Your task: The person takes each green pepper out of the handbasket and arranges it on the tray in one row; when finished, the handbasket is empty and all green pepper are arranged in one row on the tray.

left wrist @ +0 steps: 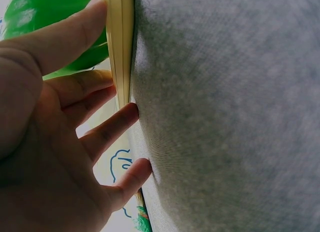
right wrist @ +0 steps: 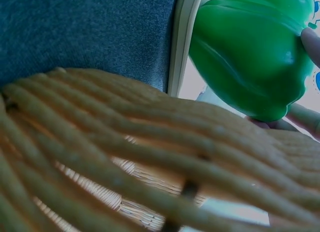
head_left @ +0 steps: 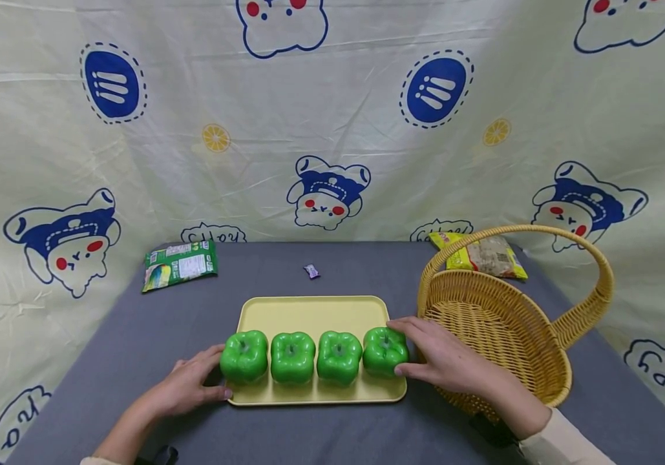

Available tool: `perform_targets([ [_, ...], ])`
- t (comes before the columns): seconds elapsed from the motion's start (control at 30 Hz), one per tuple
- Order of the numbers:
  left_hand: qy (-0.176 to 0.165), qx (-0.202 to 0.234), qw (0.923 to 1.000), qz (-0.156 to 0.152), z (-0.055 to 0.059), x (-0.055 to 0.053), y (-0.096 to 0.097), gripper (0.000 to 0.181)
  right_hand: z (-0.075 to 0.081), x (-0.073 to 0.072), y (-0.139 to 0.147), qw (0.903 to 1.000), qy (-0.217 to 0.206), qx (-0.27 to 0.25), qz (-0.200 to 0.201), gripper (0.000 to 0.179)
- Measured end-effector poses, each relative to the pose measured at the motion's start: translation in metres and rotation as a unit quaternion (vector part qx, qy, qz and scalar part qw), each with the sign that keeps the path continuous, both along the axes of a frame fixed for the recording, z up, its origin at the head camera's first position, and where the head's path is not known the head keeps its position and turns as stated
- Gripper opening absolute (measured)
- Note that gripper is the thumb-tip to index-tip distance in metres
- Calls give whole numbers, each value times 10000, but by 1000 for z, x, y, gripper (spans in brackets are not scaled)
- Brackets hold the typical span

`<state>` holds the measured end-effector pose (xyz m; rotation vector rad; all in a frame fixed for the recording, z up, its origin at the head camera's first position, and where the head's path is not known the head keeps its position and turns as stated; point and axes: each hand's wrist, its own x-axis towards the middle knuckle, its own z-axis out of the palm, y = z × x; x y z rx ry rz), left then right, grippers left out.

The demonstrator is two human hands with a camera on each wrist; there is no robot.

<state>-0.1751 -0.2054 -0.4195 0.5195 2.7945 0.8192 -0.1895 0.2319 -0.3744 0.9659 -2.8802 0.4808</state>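
A row of several glossy green bell peppers (head_left: pixel 339 357) sits along the front of a pale yellow tray (head_left: pixel 315 310). At the row's right end, my right hand (head_left: pixel 445 358) holds the last bell pepper (head_left: pixel 385 352), thumb in front and fingers behind it. In the right wrist view that pepper (right wrist: pixel 250 57) shows large at the tray's edge, the hand mostly hidden. My left hand (head_left: pixel 189 382) is at the tray's left end, next to the leftmost pepper (head_left: pixel 243 357). The left wrist view shows its thumb (left wrist: pixel 82 30) against the tray rim (left wrist: pixel 120 47), fingers spread.
A wicker basket (head_left: pixel 506 313) with a tall handle stands right of the tray, tilted and partly behind my right forearm. Farther back lie a green packet (head_left: pixel 181 265), a small purple wrapped piece (head_left: pixel 311 271) and a yellow packet (head_left: pixel 486 256). A printed curtain hangs behind the grey table.
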Motion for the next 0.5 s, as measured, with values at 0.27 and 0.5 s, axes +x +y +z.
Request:
perform_targets([
  [0.27, -90, 20, 10000, 5, -1, 0, -2, 69, 0, 1, 0, 9999, 94, -79, 59, 73],
  [0.5, -61, 48, 10000, -46, -1, 1, -2, 69, 3, 5, 1, 9993, 347, -155, 35, 71],
])
